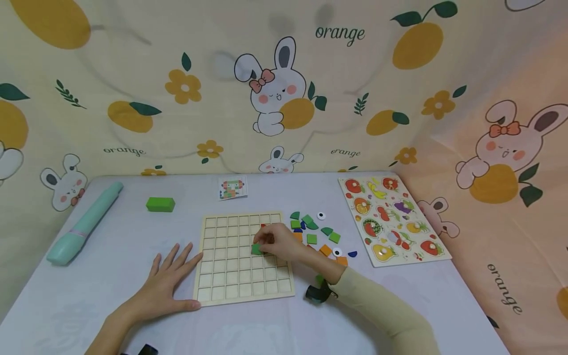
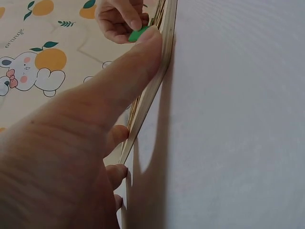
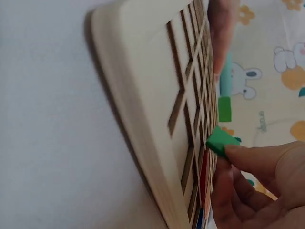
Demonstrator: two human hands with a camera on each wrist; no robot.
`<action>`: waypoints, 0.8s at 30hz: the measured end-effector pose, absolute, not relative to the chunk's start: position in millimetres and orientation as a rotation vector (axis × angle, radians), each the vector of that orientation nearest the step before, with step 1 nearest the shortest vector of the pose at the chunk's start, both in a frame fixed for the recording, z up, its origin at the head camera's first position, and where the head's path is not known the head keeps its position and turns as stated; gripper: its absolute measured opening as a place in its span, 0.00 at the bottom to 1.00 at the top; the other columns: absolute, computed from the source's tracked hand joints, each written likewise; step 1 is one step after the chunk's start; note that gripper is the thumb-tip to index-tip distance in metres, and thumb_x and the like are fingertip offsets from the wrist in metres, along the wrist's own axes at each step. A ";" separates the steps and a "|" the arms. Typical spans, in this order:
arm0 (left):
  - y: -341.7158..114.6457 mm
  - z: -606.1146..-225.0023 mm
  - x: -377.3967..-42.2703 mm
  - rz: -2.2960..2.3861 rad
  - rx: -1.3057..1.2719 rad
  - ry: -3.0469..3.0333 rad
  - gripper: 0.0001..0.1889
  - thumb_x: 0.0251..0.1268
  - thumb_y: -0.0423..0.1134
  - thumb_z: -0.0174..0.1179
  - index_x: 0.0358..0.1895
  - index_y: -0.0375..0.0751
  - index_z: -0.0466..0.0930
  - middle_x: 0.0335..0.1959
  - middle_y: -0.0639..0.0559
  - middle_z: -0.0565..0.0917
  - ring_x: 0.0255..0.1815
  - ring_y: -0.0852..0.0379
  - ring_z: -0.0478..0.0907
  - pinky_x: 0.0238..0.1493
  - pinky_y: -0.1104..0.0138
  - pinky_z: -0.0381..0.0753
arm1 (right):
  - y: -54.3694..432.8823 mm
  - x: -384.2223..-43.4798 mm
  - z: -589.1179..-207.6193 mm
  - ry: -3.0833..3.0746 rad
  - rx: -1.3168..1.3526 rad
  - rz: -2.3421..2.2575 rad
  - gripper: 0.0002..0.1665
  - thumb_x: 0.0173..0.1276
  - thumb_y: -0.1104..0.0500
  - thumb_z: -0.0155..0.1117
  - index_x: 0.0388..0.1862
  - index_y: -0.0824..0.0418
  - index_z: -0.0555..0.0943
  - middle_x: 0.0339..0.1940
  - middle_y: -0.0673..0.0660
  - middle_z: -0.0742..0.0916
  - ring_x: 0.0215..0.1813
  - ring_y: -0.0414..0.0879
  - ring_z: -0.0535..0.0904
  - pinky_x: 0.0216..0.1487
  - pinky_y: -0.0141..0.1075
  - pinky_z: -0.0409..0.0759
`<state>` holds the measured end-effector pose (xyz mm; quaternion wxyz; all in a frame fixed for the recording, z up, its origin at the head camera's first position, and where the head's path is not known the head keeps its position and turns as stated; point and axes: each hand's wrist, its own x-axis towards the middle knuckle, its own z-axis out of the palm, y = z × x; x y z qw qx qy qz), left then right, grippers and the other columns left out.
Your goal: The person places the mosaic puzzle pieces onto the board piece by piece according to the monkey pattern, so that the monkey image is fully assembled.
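Observation:
A wooden grid board (image 1: 218,266) with square cells lies on the table. My left hand (image 1: 163,290) is spread flat, thumb and fingertips touching the board's left edge. Over the middle of the grid, my right hand (image 1: 280,240) pinches a small green tile (image 1: 256,249) between thumb and finger. In the right wrist view the green tile (image 3: 220,140) is tilted at the grid surface; whether it touches a cell I cannot tell. A red piece (image 1: 264,225) shows in the grid, partly hidden behind the right hand.
Loose green, orange, blue and white pieces (image 1: 312,239) lie right of the board. Farther right is a fruit-picture board (image 1: 372,228). A pattern card (image 1: 232,188) and a green block (image 1: 160,204) sit toward the back. On the left lies a turquoise pouch-like object (image 1: 84,227).

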<state>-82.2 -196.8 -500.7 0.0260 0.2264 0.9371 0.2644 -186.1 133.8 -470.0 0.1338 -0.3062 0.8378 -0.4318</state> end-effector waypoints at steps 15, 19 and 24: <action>-197.8 -502.2 -84.2 0.807 0.678 2.894 0.56 0.46 0.73 0.67 0.79 0.54 0.57 0.81 0.39 0.50 0.80 0.34 0.35 0.71 0.37 0.22 | 125.6 -177.9 -469.4 2.759 -0.978 -0.894 0.06 0.63 0.63 0.73 0.39 0.57 0.89 0.32 0.45 0.81 0.35 0.40 0.71 0.34 0.29 0.70; -197.6 -502.6 -83.8 0.806 0.674 2.890 0.56 0.46 0.73 0.67 0.79 0.54 0.58 0.80 0.38 0.50 0.80 0.34 0.35 0.71 0.37 0.22 | 124.8 -175.4 -468.0 2.787 -0.997 -0.844 0.07 0.63 0.62 0.73 0.41 0.58 0.89 0.32 0.47 0.81 0.36 0.41 0.71 0.35 0.30 0.70; -197.6 -502.9 -83.5 0.790 0.672 2.898 0.56 0.46 0.74 0.66 0.79 0.54 0.58 0.81 0.39 0.50 0.80 0.34 0.36 0.70 0.36 0.23 | 123.9 -173.2 -466.7 2.799 -0.968 -0.816 0.09 0.64 0.62 0.73 0.43 0.58 0.88 0.34 0.48 0.82 0.38 0.41 0.72 0.38 0.30 0.72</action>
